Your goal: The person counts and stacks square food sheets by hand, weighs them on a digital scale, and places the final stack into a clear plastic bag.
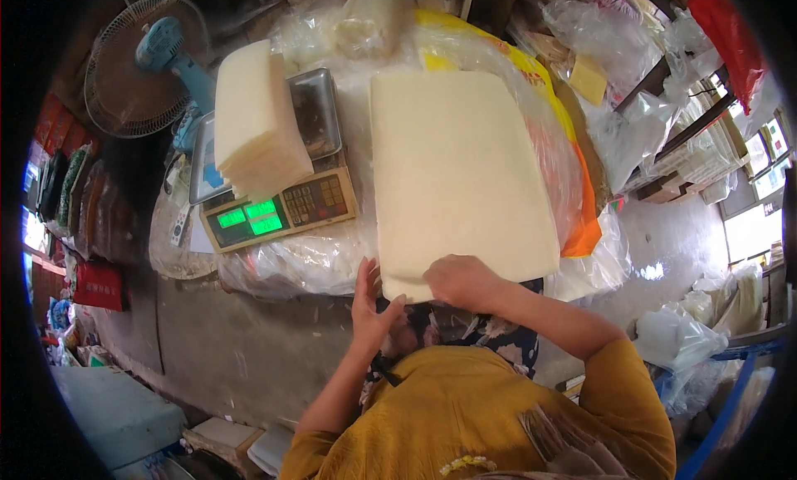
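A large stack of cream-coloured sheets (pixel 461 168) lies flat before me on a plastic-covered surface. My left hand (pixel 373 302) is at the near left corner of this stack, fingers spread and the thumb tip by the edge. Bent over the near edge, my right hand (pixel 464 282) has its fingers curled down on the top sheet, which looks creased there; whether it pinches a sheet cannot be told. Left of the stack, a thick folded pile of similar sheets (pixel 255 112) rests on a digital scale (pixel 317 200) with lit green displays and a metal tray.
An electric fan (pixel 146 63) stands at the back left. A remote control (pixel 180 224) lies left of the scale. Plastic wrapping (pixel 299 262) covers the near edge of the surface. A yellow and orange plastic bag (pixel 582 231) lies right of the large stack.
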### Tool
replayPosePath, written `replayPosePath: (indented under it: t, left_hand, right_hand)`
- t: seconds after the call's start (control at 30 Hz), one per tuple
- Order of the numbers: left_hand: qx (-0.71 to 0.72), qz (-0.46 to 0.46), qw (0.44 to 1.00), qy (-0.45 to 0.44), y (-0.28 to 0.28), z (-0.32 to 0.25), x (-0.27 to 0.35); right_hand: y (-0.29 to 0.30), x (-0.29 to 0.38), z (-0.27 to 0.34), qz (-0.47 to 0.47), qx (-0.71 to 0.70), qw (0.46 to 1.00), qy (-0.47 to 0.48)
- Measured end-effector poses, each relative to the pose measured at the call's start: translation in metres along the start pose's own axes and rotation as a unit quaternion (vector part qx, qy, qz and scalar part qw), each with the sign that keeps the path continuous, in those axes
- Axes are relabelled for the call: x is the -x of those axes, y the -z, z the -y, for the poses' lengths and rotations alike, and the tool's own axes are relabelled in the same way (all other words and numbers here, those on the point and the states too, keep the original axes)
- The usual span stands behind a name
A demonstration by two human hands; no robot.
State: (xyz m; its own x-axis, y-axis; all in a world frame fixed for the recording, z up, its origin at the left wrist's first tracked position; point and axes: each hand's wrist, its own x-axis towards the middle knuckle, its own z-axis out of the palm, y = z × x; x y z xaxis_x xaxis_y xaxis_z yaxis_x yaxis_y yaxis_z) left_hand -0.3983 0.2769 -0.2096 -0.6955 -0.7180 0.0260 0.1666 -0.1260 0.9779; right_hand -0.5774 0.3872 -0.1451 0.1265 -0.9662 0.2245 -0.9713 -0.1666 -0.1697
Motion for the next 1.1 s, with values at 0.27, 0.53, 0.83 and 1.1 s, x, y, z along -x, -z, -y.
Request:
replayPosePath:
  t: [0.27,0.53,0.83,1.1]
  left_hand:
    - [-0.404,0.196,0.874,-0.187,-0.015,-0.021,-0.028]
    - [-0.518,0.197,0.809,-0.196,-0.041,-0.009,-0.046]
    - [-0.537,0.188,0.793,-0.218,-0.037,-0.005,-0.044]
    - [-0.497,0.278,0.822,0.014,-0.045,-0.028,-0.05]
  right_hand:
    - [0.022,0.008,-0.009,-0.109,-0.131,0.971,-0.168]
    - [0.044,0.009,-0.043,-0.135,-0.104,0.96,-0.223]
    - [0.151,-0.016,-0.045,-0.28,-0.001,0.94,-0.193]
    - [0.097,0.009,-0.02,-0.063,0.109,0.991,-0.031]
